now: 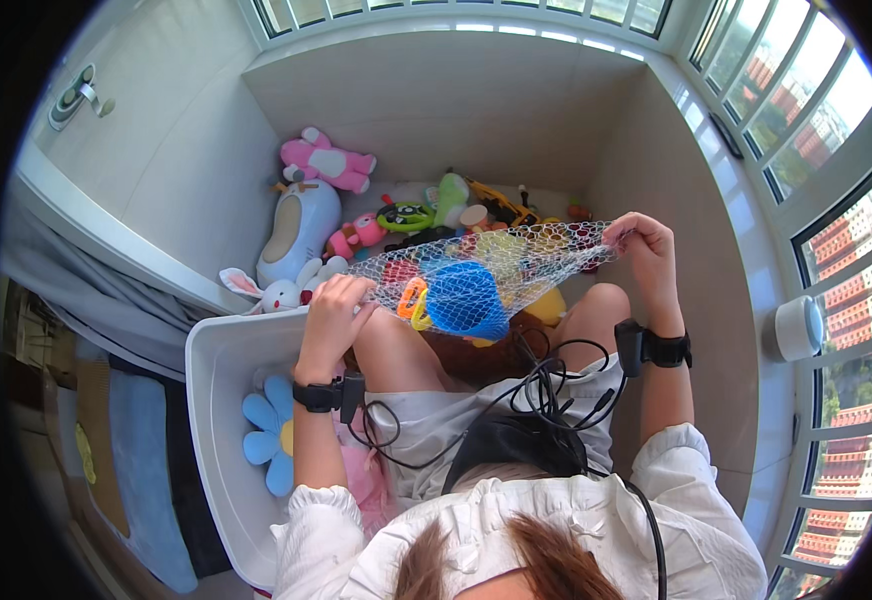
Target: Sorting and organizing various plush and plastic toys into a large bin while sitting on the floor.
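Note:
A white mesh net bag [546,262] is stretched out above my lap between my two hands. My left hand [334,315] is closed on its left end, beside the rim of the white tub. At the right, my right hand [644,250] pinches the opposite end, held a little higher. A blue toy bucket [466,298] hangs low in the middle of the net. Next to it are an orange plastic piece [411,297] and a yellow one [421,317]. The mesh partly covers the toys behind it.
A white tub [218,450] at my left holds a blue flower plush [274,436]. Beyond the net lie a pink plush [328,160], a pale blue plush [299,230], a white rabbit plush [281,294] and a yellow toy vehicle [504,203]. Black cables [546,385] loop across my lap.

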`<state>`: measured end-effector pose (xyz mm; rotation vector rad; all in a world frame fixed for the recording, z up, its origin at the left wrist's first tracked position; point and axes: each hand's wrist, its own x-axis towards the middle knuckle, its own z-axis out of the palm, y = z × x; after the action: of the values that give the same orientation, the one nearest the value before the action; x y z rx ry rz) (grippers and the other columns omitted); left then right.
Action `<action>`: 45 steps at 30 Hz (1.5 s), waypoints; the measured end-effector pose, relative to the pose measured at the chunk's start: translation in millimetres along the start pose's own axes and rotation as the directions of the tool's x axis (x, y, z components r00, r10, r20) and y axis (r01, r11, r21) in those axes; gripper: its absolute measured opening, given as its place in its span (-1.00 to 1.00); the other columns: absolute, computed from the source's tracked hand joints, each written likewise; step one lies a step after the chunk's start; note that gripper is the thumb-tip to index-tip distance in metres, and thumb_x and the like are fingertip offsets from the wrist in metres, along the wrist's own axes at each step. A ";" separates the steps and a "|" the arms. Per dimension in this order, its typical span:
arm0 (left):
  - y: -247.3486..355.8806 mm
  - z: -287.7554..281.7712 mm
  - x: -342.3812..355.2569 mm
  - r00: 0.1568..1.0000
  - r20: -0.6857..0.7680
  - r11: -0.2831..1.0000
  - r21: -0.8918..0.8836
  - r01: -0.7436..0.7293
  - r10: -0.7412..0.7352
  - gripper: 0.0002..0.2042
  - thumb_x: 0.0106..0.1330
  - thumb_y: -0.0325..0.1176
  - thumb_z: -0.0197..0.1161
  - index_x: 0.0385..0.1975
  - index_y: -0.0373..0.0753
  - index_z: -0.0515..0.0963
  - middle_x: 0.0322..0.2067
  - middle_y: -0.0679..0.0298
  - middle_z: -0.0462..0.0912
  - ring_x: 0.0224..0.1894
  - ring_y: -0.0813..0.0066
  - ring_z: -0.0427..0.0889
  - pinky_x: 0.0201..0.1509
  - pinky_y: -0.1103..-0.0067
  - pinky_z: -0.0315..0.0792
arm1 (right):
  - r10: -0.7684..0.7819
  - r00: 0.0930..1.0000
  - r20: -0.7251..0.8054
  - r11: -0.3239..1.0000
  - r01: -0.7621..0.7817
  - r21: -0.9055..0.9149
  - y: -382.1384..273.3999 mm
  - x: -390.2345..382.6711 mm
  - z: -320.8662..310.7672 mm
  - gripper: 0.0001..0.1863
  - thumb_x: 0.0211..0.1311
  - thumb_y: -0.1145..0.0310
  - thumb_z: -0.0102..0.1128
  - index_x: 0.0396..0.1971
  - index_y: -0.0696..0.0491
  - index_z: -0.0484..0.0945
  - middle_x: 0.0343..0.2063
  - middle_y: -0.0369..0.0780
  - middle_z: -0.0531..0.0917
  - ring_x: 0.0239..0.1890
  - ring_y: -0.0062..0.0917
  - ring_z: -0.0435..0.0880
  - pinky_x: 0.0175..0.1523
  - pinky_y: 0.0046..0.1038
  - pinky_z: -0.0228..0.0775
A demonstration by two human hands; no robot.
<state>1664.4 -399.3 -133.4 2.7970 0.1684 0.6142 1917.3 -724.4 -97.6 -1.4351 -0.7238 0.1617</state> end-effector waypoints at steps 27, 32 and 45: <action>110.1 68.0 56.0 0.989 -0.134 0.835 -0.549 -0.021 -0.063 -0.18 0.00 -0.21 0.32 0.27 -0.15 0.00 0.29 0.07 -0.10 0.31 -0.02 -0.05 0.29 0.13 -0.08 | 0.153 0.891 0.427 0.978 -0.076 -0.193 -45.6 -4.4 91.6 -0.62 -0.19 0.80 -0.15 -0.30 0.21 0.46 -0.38 -0.17 0.54 -0.36 -0.52 0.52 -0.26 -0.54 0.36; 124.6 92.3 76.1 0.951 -0.284 0.934 -0.291 -0.205 0.120 -0.29 0.07 -0.10 0.19 0.25 -0.07 0.07 0.30 0.28 -0.01 0.37 0.13 -0.16 0.28 -0.07 -0.28 | -0.145 0.492 0.858 0.742 0.628 -0.235 -93.3 -26.0 116.0 -0.62 -0.31 0.63 0.11 -0.31 0.12 0.46 -0.52 -0.19 0.40 -0.35 -0.27 0.43 -0.25 -0.31 0.31; 3.9 -25.1 -98.0 0.600 -0.229 -0.308 -0.689 -0.656 -0.767 -0.53 0.38 -0.21 -0.16 0.23 -0.28 0.08 0.23 0.12 0.13 0.27 0.34 0.09 0.30 0.47 0.04 | -0.351 0.648 0.676 0.638 0.694 -0.334 -112.9 -34.4 75.9 -0.61 0.17 0.46 -0.04 0.04 -0.04 0.29 0.08 -0.01 0.32 0.13 -0.09 0.33 0.15 -0.09 0.16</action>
<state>1565.4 -413.7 -148.9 0.3575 -0.0418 1.1626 1813.8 -697.0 -6.9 -1.6648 -1.8153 -0.1552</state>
